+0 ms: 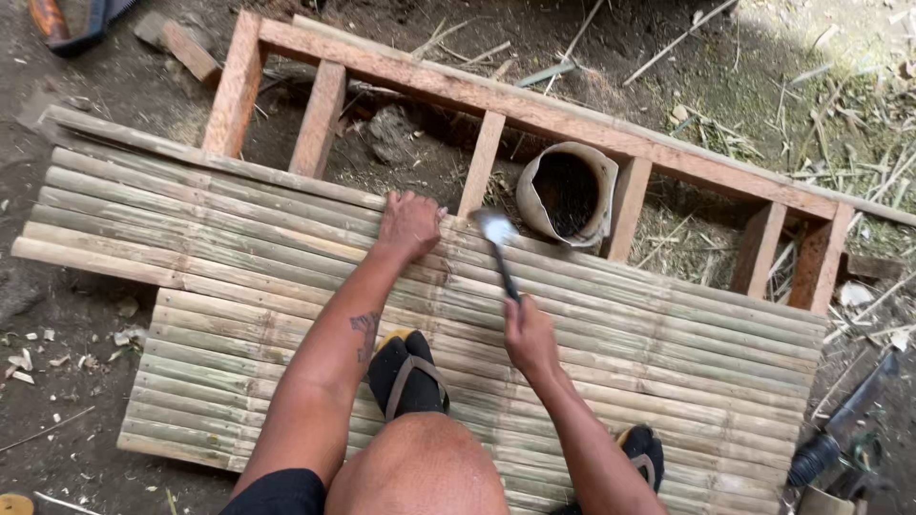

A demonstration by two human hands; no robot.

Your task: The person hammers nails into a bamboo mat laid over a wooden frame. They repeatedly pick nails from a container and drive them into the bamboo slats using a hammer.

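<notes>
Far left, at 9 o'clock: bare dirt ground (57, 401) with scattered pale wood chips. At 11 o'clock, a short loose wooden block (186, 48) lies on the dirt just outside the frame.

Left of centre: a panel of split bamboo slats (219, 248) lies flat, laid side by side across a rectangular wooden frame (534, 110). The slats cover the near part of the frame; the far part, toward 12 o'clock, is uncovered, its cross-rungs exposed over the dirt.

Left hand (408, 224): palm down on the bamboo slats at the far edge of the covered area, fingers spread and pressed flat against the slats, gripping nothing that shows. The forearm carries a small dark mark.

Centre, toward 6 o'clock: a bare knee, and a foot in a black sandal (408, 377) planted on the slats.

Right of centre: the right hand (530, 339) has its fingers closed around the dark handle of a hammer (500, 250). The metal head is blurred, just above the slats, close beside the left hand's fingertips at its 3 o'clock.

At 1 o'clock from the hammer head: a cut, open-topped container (568, 195) with dark contents sits on the ground between two rungs of the frame. The contents cannot be identified.

Right, at 5 o'clock: a second sandalled foot (641, 448) rests on the slats. Far right, at 4 o'clock: a long dark-handled blade (840, 424) lies on the ground beside the panel. Dry grass and stalks cover the ground at 2 o'clock.
</notes>
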